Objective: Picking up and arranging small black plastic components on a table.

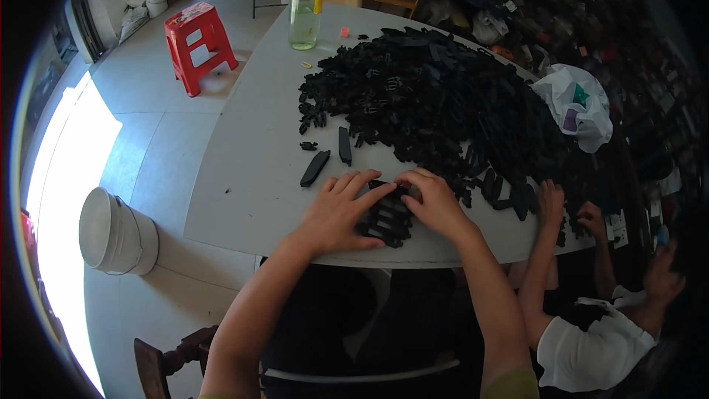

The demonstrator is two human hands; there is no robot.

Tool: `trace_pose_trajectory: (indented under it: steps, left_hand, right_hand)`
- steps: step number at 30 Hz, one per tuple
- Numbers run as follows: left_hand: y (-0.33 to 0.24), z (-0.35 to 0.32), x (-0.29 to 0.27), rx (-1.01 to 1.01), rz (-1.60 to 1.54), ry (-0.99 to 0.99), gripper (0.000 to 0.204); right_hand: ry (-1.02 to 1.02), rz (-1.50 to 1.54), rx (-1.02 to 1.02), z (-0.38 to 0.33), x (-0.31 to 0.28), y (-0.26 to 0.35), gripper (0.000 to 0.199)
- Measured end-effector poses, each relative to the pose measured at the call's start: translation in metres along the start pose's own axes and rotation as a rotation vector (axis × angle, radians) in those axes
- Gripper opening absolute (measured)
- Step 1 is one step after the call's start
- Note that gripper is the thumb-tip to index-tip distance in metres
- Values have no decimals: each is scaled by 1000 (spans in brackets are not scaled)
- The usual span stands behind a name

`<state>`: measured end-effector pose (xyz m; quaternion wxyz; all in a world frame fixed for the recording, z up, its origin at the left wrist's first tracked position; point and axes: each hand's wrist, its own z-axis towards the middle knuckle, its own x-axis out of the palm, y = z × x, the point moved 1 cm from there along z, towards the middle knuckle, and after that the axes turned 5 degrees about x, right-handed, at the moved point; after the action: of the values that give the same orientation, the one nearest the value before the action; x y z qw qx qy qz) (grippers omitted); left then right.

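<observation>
Near the front edge of the table lies a row of black plastic pieces (389, 216) with a slatted look, between my two hands. My left hand (332, 210) spans its left side, forefinger along the far end and thumb at the near end. At the far right corner, the bent fingers and thumb of my right hand (437, 203) close on the same row. Its exact make-up is partly covered by my fingers. Two long black plastic pieces (315, 168) lie beyond my left hand, one more upright than the other.
A big heap of black plastic parts (436, 96) covers the table's (244, 162) far middle and right. A green-lidded bottle (303, 18) stands at the back, a white plastic bag (576, 103) at right. Another person's hand (550, 203) rests beside the heap. A bucket (118, 233) and red stool (198, 44) stand left.
</observation>
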<state>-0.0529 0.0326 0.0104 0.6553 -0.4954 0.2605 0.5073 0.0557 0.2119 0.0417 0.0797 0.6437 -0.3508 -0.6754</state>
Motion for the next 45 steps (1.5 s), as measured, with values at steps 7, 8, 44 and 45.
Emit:
trace_pose_trajectory:
  steps: [7, 8, 44, 45]
  left_hand:
    - [1, 2, 0, 22, 21, 72, 86]
    - [0, 3, 0, 17, 12, 72, 86]
    - [2, 2, 3, -9, -24, 30, 82]
    - [1, 2, 3, -9, -20, 27, 81]
  right_hand:
    - [-299, 87, -16, 35, -10, -18, 15]
    - [-322, 12, -52, 40, -8, -17, 15]
    - [-206, -114, -211, 1, 8, -1, 9]
    - [-206, -111, -211, 1, 9, 0, 9]
